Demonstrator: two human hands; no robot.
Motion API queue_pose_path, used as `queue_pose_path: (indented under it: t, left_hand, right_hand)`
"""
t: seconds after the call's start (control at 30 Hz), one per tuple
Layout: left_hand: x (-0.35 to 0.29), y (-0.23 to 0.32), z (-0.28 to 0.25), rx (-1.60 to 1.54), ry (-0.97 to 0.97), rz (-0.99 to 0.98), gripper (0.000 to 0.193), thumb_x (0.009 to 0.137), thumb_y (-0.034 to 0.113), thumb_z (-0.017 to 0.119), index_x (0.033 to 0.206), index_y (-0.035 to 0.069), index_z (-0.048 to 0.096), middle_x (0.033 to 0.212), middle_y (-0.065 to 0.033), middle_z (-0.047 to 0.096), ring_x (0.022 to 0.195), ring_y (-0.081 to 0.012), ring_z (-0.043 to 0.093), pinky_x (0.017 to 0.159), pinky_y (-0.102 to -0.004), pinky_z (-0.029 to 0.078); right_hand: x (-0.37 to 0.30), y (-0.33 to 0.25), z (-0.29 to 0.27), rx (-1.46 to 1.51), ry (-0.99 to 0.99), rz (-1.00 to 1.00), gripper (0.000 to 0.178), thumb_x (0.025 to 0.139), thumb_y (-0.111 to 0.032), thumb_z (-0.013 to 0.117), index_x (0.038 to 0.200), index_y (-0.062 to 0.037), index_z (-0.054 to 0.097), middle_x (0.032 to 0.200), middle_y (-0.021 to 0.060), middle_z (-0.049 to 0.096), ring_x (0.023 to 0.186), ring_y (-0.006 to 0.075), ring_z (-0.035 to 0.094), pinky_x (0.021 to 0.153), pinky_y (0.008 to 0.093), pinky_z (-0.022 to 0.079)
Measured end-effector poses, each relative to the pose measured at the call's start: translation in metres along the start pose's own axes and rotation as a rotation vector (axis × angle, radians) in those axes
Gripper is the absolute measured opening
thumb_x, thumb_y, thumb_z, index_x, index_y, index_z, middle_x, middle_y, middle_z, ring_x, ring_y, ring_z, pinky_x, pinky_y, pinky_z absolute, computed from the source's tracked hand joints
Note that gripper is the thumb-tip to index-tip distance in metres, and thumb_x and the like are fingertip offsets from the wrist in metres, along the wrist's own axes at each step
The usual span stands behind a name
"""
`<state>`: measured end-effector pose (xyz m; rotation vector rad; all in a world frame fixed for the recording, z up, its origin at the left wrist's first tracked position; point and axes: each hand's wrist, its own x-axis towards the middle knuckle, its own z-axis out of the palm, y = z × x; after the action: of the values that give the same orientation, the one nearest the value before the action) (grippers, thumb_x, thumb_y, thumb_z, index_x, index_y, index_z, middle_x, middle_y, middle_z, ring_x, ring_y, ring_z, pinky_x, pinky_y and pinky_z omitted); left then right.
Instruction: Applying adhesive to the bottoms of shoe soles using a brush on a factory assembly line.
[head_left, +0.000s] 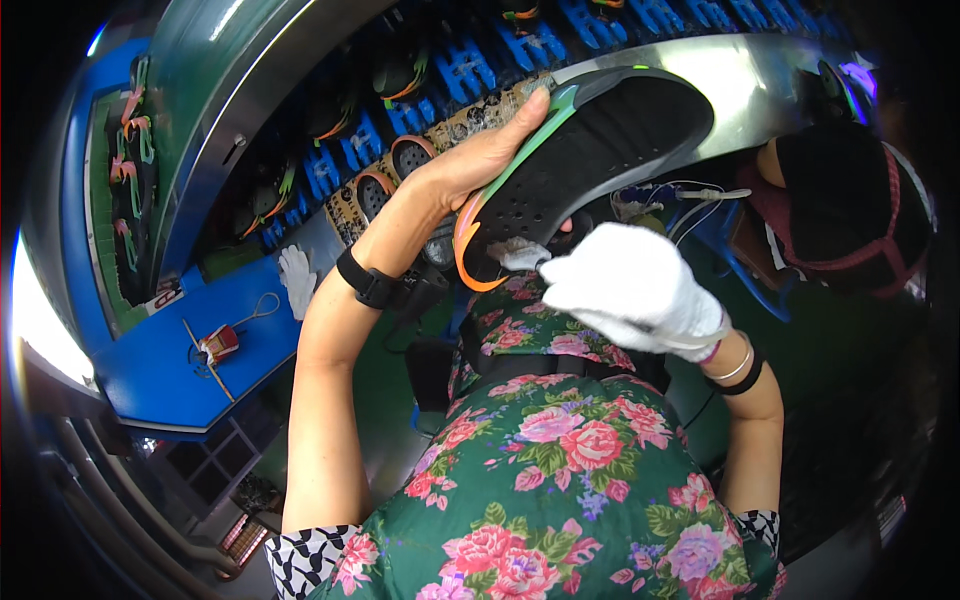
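My bare left hand [478,160] grips a shoe sole [610,130] by its edge and holds it up tilted before me. The sole's inner face is black with small holes. Its rim runs from orange at the near end to green and grey farther along. In a white knit glove, my right hand [630,285] is closed on a small brush. The pale bristles [517,254] of this brush touch the sole's near end, while its handle is mostly hidden by the glove.
Beyond the sole runs a line of blue holders [465,70] carrying dark soles. Two perforated soles [410,155] lie on a brown patterned strip. A blue table [165,375] at left bears a white glove [297,280] and a red container [220,345]. Another person [840,210] is at right.
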<state>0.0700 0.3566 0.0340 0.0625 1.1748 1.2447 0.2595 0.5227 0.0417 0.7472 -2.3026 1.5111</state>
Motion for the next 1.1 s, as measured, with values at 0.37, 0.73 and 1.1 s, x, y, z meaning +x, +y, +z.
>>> queue_pose_path:
  t: [0.37,0.73,1.1]
  left_hand:
    - [-0.004,-0.068,-0.01,-0.653,-0.265,0.371,0.06,0.112,0.048,0.034,0.142,0.001,0.057,0.128,-0.0189,0.069,0.113,-0.0338,0.07,0.097,-0.0458,0.06]
    - [-0.03,-0.109,-0.001,-0.747,-0.051,0.309,0.053,0.11,0.031,0.048,0.144,-0.009,0.05,0.134,-0.0343,0.061,0.116,-0.0477,0.067,0.1,-0.051,0.061]
    - [-0.031,-0.101,0.017,-0.997,-0.358,0.505,0.083,0.096,0.063,0.055,0.151,0.001,0.049,0.146,-0.0254,0.058,0.129,-0.0418,0.061,0.11,-0.0574,0.05]
  right_hand:
    - [0.023,-0.013,-0.028,0.191,0.532,0.414,0.02,0.079,0.002,0.083,0.099,-0.0018,0.079,0.097,0.0138,0.078,0.087,0.0235,0.075,0.079,0.034,0.059]
    - [0.019,-0.01,-0.028,-0.132,0.338,0.03,0.025,0.081,-0.001,0.082,0.105,-0.0027,0.077,0.103,0.0138,0.076,0.088,0.0299,0.072,0.078,0.0407,0.057]
    - [0.036,-0.033,-0.031,-0.275,0.621,0.062,0.016,0.075,-0.003,0.085,0.088,-0.007,0.079,0.087,0.0097,0.077,0.076,0.0256,0.073,0.068,0.0358,0.057]
